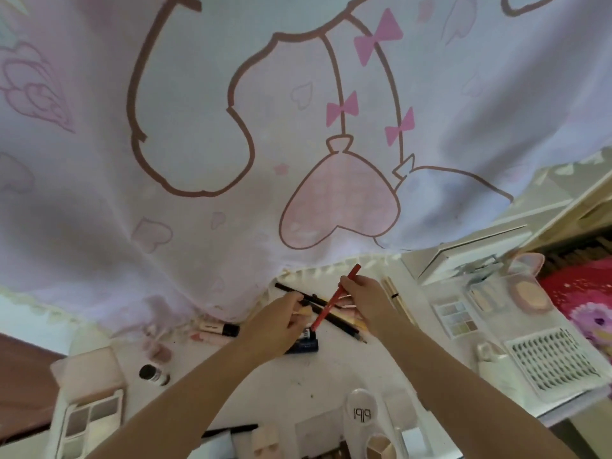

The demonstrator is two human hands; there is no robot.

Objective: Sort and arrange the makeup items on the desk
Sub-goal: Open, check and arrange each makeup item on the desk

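We observe the right hand (361, 293) gripping a red pencil (334, 298) near its upper half, tilted, lower tip just above a dark blue tube (303, 345) on the white desk (298, 379). The left hand (275, 321) pinches a small pale item, which we cannot identify. Black pencils (331, 314) lie crossed beneath both hands. An eyeshadow palette (456, 318) and a lash tray (554, 362) sit right; a curtain (198, 127) hangs behind.
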